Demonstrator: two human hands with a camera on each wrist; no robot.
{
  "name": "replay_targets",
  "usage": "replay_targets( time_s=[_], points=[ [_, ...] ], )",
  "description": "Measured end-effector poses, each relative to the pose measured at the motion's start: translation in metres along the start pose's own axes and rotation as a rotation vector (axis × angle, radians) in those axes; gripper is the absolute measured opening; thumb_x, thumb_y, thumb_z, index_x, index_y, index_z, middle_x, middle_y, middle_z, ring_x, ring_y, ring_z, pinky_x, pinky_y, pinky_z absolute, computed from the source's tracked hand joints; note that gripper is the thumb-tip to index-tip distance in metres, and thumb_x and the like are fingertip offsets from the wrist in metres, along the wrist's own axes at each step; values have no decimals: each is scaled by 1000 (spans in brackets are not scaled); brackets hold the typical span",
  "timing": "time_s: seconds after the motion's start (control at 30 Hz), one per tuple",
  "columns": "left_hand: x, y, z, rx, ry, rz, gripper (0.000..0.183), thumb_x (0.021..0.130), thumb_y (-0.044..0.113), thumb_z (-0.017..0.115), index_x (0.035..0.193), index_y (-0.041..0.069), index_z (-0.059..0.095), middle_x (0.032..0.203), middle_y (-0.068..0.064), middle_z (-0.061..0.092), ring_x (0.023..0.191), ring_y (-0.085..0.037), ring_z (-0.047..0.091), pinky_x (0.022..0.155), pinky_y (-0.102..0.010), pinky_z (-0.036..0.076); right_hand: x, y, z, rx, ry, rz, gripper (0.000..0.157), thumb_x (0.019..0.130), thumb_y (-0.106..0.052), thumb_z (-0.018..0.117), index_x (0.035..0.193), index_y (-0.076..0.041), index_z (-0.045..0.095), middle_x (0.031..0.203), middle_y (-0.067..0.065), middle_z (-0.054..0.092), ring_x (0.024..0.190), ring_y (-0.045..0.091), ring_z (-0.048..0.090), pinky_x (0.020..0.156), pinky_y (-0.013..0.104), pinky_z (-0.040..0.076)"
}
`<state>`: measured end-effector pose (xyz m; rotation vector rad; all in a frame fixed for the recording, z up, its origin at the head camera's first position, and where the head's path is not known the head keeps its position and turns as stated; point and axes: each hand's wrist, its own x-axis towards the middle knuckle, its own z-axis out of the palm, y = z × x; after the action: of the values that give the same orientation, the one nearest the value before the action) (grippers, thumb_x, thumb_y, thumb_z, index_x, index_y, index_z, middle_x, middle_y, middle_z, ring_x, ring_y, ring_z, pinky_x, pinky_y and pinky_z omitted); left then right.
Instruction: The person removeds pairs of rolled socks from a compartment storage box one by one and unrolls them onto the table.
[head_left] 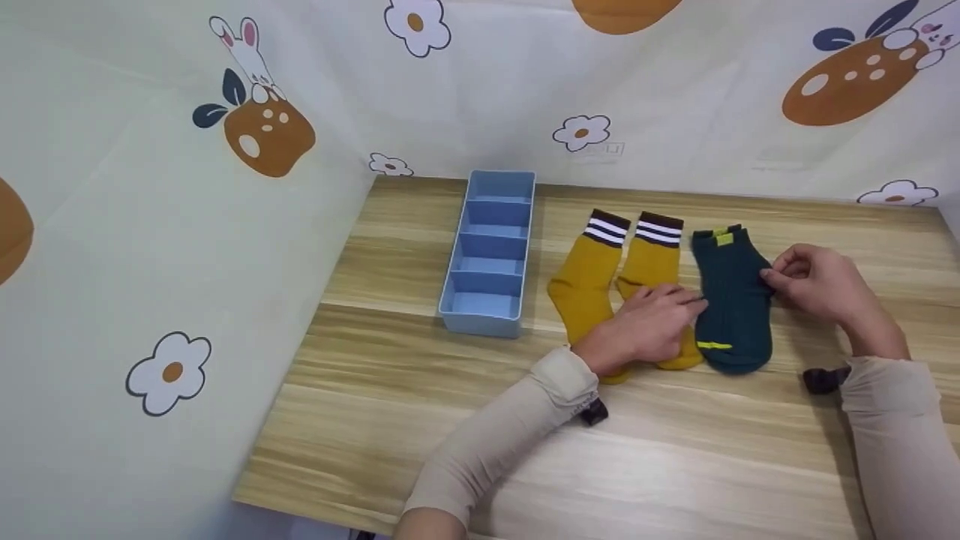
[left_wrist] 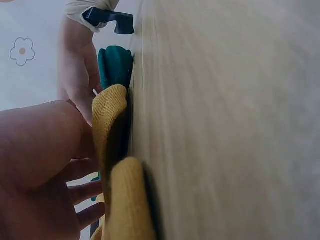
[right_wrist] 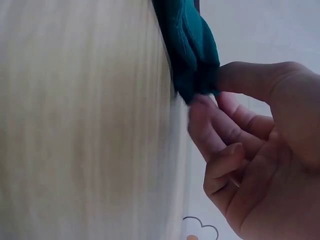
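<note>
Two dark green socks (head_left: 733,315) lie stacked on the table, with yellow marks at cuff and toe. My right hand (head_left: 821,285) pinches their right edge between thumb and fingertips; in the right wrist view the green fabric (right_wrist: 192,55) bunches a little at the fingers. My left hand (head_left: 652,322) lies across a mustard-yellow sock (head_left: 652,259) with striped cuff, its fingertips touching the green pair's left edge. A second yellow sock (head_left: 589,274) lies to the left, its toe partly hidden by the left wrist. In the left wrist view, the left hand's fingers (left_wrist: 85,192) are extended loosely.
A blue box (head_left: 484,325) with several compartments in a row stands left of the socks. The wooden table (head_left: 375,390) runs back to a wall covering (head_left: 495,90) printed with flowers and rabbits. Dark wrist-worn devices (head_left: 825,380) sit at the cuffs.
</note>
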<state>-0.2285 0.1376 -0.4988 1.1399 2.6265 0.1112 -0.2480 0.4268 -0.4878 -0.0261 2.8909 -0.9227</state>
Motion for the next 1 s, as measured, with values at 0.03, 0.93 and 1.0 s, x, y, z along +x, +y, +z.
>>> replay_targets(
  time_s=[0.03, 0.93, 1.0],
  points=[
    [1, 0, 0, -21, -14, -4, 64, 110, 28, 53, 171, 32, 33, 178, 16, 27, 166, -11, 21, 134, -39, 24, 0, 0, 0, 9, -11, 4, 36, 106, -36, 69, 111, 0, 64, 93, 11, 76, 71, 8, 65, 61, 25, 51],
    [0, -3, 0, -94, -53, 61, 60, 115, 37, 37, 174, 31, 21, 181, 16, 14, 169, -6, 11, 136, -36, 14, 7, 10, -11, 53, -127, 96, 50, 106, -47, 67, 124, -1, 60, 98, -1, 76, 79, 4, 62, 66, 26, 52],
    [3, -4, -1, -94, -54, 49, 62, 116, 38, 37, 174, 28, 19, 182, 15, 14, 169, -6, 10, 136, -36, 14, 7, 10, -13, 54, -133, 88, 44, 108, -43, 65, 120, -1, 59, 94, -3, 73, 78, 5, 60, 66, 26, 51]
  ],
)
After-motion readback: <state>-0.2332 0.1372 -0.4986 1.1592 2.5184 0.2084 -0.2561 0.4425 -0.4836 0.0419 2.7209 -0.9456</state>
